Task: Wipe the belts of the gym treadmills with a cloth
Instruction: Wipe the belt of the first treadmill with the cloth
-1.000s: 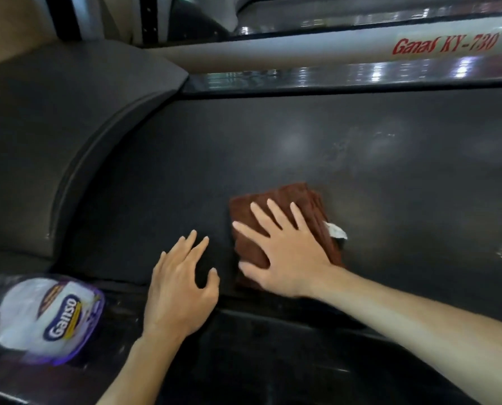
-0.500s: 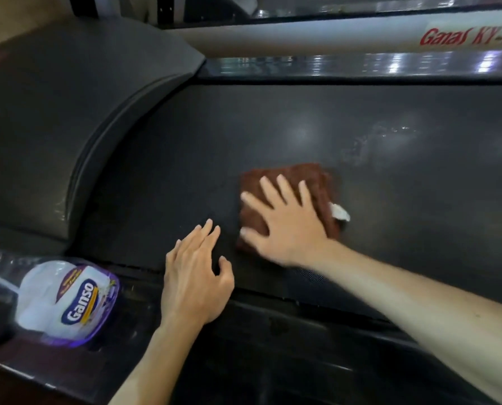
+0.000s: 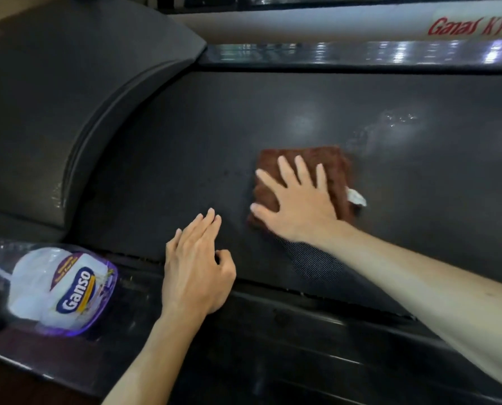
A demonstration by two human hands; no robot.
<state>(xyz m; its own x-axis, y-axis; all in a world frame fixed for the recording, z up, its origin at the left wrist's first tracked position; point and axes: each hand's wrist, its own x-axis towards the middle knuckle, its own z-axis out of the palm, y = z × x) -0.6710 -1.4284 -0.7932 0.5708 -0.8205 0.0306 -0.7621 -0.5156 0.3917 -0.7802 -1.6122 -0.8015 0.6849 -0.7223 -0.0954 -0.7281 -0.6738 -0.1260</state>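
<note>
At the far left a clear plastic spray bottle with a white and purple "Ganso" label (image 3: pixel 62 290) lies on its side on the dark glossy side rail of the treadmill (image 3: pixel 273 340), untouched. Just right of it the left hand (image 3: pixel 195 270) rests flat at the near edge of the black textured treadmill belt (image 3: pixel 214 135), fingers straight, holding nothing. Further right, mid-belt, the right hand (image 3: pixel 298 204) presses with spread, straight fingers on the folded rust-brown terry cloth (image 3: pixel 333 168). The cloth is roughly square, one edge running along the belt, a white tag sticking out to the right. The belt's long axis runs left to right across the view. Beyond the cloth a wet smear (image 3: pixel 390 127) shows, so I judge this belt only partly wiped.
</note>
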